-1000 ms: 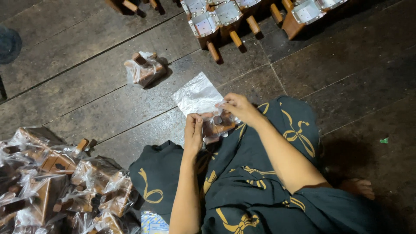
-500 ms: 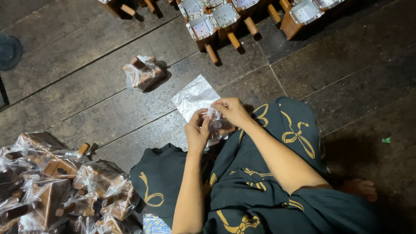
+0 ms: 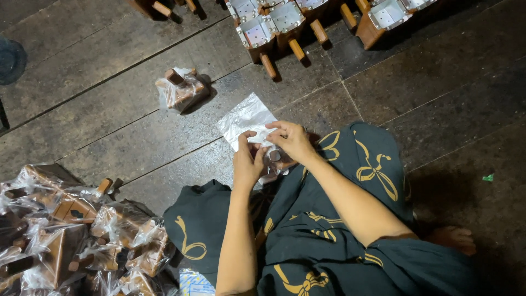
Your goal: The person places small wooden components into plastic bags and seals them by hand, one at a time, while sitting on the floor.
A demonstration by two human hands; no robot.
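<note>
Two hands, left hand and right hand, on one clear plastic bag

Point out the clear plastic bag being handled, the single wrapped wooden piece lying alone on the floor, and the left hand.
clear plastic bag [image 3: 245, 116], head view, flat upper part.
wrapped wooden piece [image 3: 182, 91], head view, middle of the wrapping.
left hand [image 3: 247, 163], head view, back of the hand.

I note a dark tiled floor. One wooden piece wrapped in clear plastic lies alone on it, upper left of centre. At lower left I see a heap of similar wrapped wooden pieces. Along the top edge stands a row of unwrapped wooden scoops with white-lined insides, handles pointing toward me. A small green scrap lies at right.
</note>
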